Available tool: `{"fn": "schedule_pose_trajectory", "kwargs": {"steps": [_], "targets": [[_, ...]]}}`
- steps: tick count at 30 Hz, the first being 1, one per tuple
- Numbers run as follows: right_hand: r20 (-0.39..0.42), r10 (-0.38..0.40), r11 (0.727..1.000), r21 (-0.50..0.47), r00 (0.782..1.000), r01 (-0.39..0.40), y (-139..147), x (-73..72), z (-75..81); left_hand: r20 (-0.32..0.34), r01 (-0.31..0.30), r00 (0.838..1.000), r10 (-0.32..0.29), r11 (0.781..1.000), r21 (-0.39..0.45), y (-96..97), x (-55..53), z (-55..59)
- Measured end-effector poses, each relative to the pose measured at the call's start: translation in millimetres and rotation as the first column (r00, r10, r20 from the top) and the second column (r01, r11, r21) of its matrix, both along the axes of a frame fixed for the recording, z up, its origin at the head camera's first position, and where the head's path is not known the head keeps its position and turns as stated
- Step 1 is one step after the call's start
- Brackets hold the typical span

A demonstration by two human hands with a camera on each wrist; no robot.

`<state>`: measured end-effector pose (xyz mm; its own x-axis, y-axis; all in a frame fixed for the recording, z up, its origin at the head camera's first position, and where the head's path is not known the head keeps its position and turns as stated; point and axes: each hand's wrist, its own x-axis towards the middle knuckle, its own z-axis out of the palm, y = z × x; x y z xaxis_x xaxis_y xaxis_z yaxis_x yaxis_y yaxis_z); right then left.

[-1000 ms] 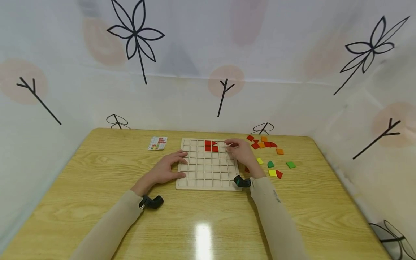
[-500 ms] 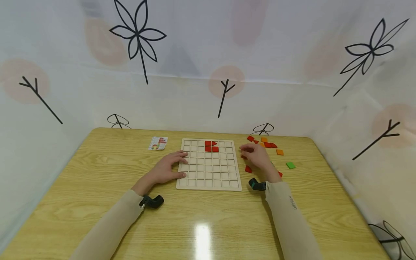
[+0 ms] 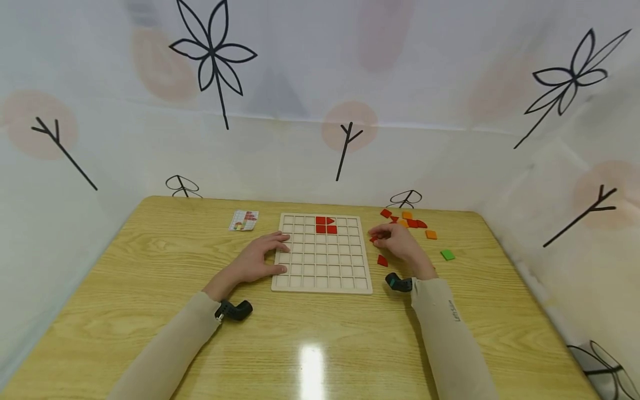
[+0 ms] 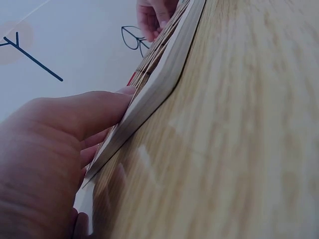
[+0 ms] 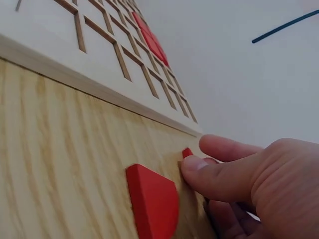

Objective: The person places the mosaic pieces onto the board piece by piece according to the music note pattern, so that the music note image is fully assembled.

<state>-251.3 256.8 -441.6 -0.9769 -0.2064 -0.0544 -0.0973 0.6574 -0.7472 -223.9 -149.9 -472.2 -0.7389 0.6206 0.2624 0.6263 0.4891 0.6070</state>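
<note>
I am working in a screened-off tabletop recording space: pale cloth (image 3: 270,158) printed with black flowers and twigs is enclosing my wood-grain table (image 3: 320,314), hiding the room beyond, and I am wearing black wrist cameras (image 3: 398,282).

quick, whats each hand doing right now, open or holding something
Left hand: open, relaxed fingers resting on the grid board's left edge.
Right hand: closed, thumb and fingers pinching a red piece.
</note>
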Motion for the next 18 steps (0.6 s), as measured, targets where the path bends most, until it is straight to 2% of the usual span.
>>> {"fn": "schedule_pose_trajectory", "kwargs": {"steps": [6,14,18], "targets": [[-0.022,-0.032,0.999,0.01,0.999,0.032,-4.2,0.4,0.9,-0.027,0.009,1.0,-0.009,1.0,0.016,0.9,0.5,0.6],[-0.035,-0.066,0.997,0.026,0.997,0.067,-3.8,0.6,0.7,0.01,-0.002,1.0,0.002,1.0,-0.007,1.1,0.6,1.5],[-0.07,-0.074,0.996,0.047,0.995,0.077,-2.8,0.6,0.1,0.02,-0.004,1.0,0.004,1.0,-0.007,1.7,0.7,2.0]]}}
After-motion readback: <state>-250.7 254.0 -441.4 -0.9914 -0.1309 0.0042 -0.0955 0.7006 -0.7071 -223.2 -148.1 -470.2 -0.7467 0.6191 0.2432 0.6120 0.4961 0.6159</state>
